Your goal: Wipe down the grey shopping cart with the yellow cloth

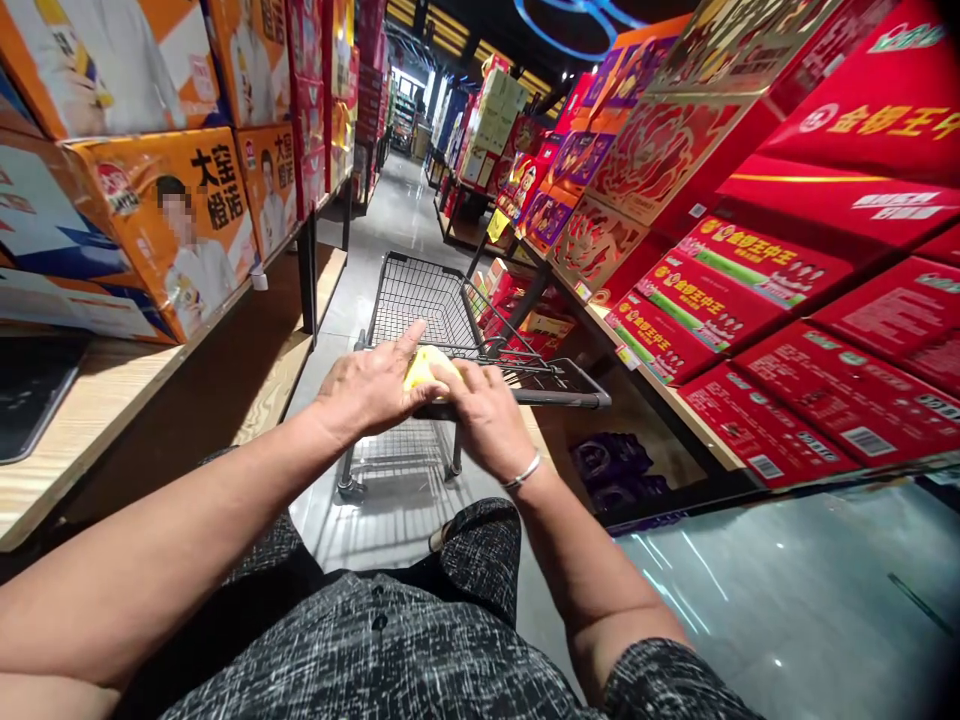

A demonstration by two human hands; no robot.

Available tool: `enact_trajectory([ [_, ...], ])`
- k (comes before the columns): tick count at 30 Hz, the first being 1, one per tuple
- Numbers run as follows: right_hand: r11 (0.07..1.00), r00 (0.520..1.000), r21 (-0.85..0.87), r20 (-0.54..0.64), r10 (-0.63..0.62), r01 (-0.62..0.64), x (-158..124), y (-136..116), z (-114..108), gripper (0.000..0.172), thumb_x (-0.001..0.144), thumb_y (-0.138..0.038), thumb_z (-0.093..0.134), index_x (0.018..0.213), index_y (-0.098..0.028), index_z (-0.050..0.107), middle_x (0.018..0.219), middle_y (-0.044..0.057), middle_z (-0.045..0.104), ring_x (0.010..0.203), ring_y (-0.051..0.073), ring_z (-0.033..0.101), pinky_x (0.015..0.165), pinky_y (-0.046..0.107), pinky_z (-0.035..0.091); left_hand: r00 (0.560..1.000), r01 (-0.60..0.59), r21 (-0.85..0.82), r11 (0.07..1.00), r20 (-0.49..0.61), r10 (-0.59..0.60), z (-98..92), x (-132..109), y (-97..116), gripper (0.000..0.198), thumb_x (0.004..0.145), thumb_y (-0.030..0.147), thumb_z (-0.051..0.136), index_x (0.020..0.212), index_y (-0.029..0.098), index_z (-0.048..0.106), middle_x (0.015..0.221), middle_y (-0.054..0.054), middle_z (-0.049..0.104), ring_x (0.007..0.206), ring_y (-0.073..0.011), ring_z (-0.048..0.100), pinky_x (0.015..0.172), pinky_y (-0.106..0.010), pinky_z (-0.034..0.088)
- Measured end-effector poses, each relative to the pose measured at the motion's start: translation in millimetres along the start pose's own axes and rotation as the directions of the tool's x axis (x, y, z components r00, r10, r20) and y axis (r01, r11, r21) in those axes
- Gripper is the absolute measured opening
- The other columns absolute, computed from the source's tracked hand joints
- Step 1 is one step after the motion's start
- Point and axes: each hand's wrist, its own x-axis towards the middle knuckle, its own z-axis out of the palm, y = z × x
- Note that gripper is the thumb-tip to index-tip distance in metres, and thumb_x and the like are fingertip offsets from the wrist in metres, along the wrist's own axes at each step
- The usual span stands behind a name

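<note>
My left hand and my right hand meet at the near end of a black wire shopping cart. Between them is a small yellow object, soft-looking, which I cannot name. Both hands have fingers curled around it, and the left index finger points forward. A silver bracelet sits on my right wrist. The cart's basket holds nothing that I can see. The cart stands in the aisle, pointing away from me.
Orange boxes fill a wooden shelf on the left. Red gift boxes line slanted shelves on the right. A grey glossy floor runs down the aisle between them. More stacked goods stand far ahead.
</note>
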Motion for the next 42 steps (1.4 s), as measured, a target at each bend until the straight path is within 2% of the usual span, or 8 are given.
enact_trajectory([
  [9, 0.993, 0.972, -0.062, 0.208, 0.111, -0.100, -56.7, 122.3, -36.4, 0.062, 0.090, -0.008, 0.051, 0.149, -0.028, 0.047, 0.134, 0.009, 0.059, 0.101, 0.024, 0.051, 0.090, 0.038, 0.047, 0.999, 0.032, 0.164, 0.986, -0.046, -0.024, -3.5, 21.1, -55.6, 0.068, 0.097, 0.071, 0.025, 0.124, 0.024, 0.066, 0.119, -0.010, 0.070, 0.103, -0.0337, 0.068, 0.074, -0.039, 0.049],
  [17, 0.999, 0.988, -0.023, 0.150, 0.042, -0.039, -68.2, 75.3, -41.0, 0.063, 0.088, -0.009, 0.055, 0.149, -0.023, 0.045, 0.127, 0.012, 0.060, 0.098, 0.026, 0.050, 0.087, 0.040, 0.051, 0.938, 0.044, 0.173, 0.984, -0.347, 0.019, -7.6, 37.8, -113.3, 0.053, 0.102, 0.046, 0.027, 0.122, 0.017, 0.067, 0.114, -0.008, 0.069, 0.106, -0.0256, 0.063, 0.091, -0.038, 0.042],
  [20, 0.997, 0.993, 0.044, 0.104, -0.062, 0.058, -59.9, 52.5, -40.5, 0.060, 0.089, -0.008, 0.052, 0.147, -0.024, 0.047, 0.131, 0.013, 0.059, 0.100, 0.026, 0.049, 0.088, 0.043, 0.052, 0.896, 0.023, 0.143, 0.989, -0.442, 0.043, -1.8, 35.4, -91.8, 0.048, 0.100, 0.043, 0.036, 0.122, 0.012, 0.066, 0.113, -0.012, 0.070, 0.108, -0.0290, 0.061, 0.095, -0.043, 0.042],
  [26, 0.832, 0.948, 0.458, -0.109, -0.298, 0.314, -58.1, 52.8, -42.8, 0.069, 0.087, -0.006, 0.056, 0.149, -0.034, 0.045, 0.136, 0.008, 0.056, 0.116, 0.023, 0.054, 0.098, 0.043, 0.050, 0.842, -0.420, -0.026, 0.907, -0.385, 0.379, 23.6, 12.6, -11.9, 0.037, 0.099, 0.040, 0.044, 0.114, 0.016, 0.069, 0.106, -0.008, 0.073, 0.100, -0.0265, 0.066, 0.088, -0.041, 0.046],
  [29, 0.752, 0.950, 0.593, -0.275, -0.148, 0.289, -66.1, 59.2, -21.7, 0.066, 0.088, -0.013, 0.061, 0.147, -0.038, 0.048, 0.137, 0.007, 0.055, 0.122, 0.024, 0.055, 0.104, 0.044, 0.047, 0.815, -0.501, -0.080, 0.862, -0.380, 0.439, 28.8, -2.0, 15.7, 0.034, 0.100, 0.035, 0.045, 0.112, 0.015, 0.069, 0.103, -0.008, 0.073, 0.096, -0.0254, 0.065, 0.086, -0.040, 0.046],
  [34, 0.648, 0.894, 0.755, -0.355, 0.274, 0.101, -56.1, 68.7, 56.7, 0.043, 0.094, -0.026, 0.054, 0.135, -0.034, 0.061, 0.136, 0.006, 0.057, 0.129, 0.024, 0.053, 0.111, 0.043, 0.043, 0.811, -0.544, -0.143, 0.827, -0.342, 0.475, 40.6, -19.5, 41.0, 0.044, 0.102, 0.043, 0.039, 0.113, 0.011, 0.068, 0.094, -0.010, 0.072, 0.088, -0.0259, 0.063, 0.086, -0.043, 0.043],
  [38, 0.596, 0.862, 0.798, -0.237, 0.448, -0.090, -18.6, 99.4, 110.3, 0.041, 0.086, -0.030, 0.056, 0.126, -0.026, 0.066, 0.132, 0.008, 0.061, 0.127, 0.026, 0.052, 0.116, 0.047, 0.036, 0.808, -0.534, -0.151, 0.832, -0.381, 0.449, 50.6, -23.3, 40.1, 0.060, 0.093, 0.068, 0.047, 0.103, 0.014, 0.071, 0.083, -0.008, 0.069, 0.082, -0.0257, 0.059, 0.090, -0.047, 0.038],
  [42, 0.607, 0.861, 0.737, -0.067, 0.504, -0.298, 17.2, 135.6, 132.4, 0.047, 0.076, -0.021, 0.055, 0.120, -0.021, 0.070, 0.127, 0.009, 0.065, 0.122, 0.027, 0.053, 0.114, 0.050, 0.032, 0.817, -0.515, -0.165, 0.841, -0.391, 0.424, 49.1, -21.4, 27.8, 0.041, 0.090, 0.057, 0.057, 0.084, 0.018, 0.067, 0.075, -0.004, 0.067, 0.076, -0.0220, 0.056, 0.087, -0.044, 0.037],
])
